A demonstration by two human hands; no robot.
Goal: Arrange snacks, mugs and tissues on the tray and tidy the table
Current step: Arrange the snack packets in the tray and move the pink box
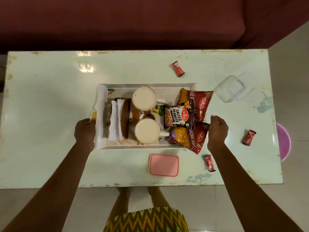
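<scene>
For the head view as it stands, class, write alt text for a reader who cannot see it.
Left hand and right hand grip the ends of a white tray holding two mugs, tissues and snack packets. Three red sweets and a pink lid lie on the table.

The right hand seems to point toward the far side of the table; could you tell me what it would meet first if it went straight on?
Probably the upper red sev packet, just beyond the right hand. Depth is unclear, so it might pass above it.
</scene>
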